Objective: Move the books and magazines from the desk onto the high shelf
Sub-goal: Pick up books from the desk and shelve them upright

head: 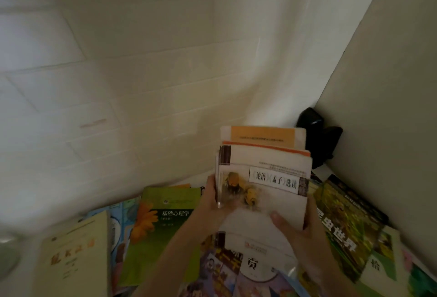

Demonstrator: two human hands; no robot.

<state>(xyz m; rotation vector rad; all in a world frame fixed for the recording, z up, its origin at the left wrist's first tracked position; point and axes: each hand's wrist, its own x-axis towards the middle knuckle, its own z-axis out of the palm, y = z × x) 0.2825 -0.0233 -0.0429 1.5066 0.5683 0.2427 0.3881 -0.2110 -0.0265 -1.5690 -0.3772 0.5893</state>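
- We see a small stack of flat, glossy white-and-orange paperback books (264, 178) raised above the cluttered desk's scattered books (163, 221), at five o'clock.
- Our left hand (210, 199) grips the stack's left edge; our right hand (300, 228) clasps its lower right corner.

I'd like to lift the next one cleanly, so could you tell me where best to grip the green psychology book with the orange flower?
Probably take the green psychology book by its upper left edge, coming from the left: it lies flat, that side looks uncovered, while the left hand crosses its right.
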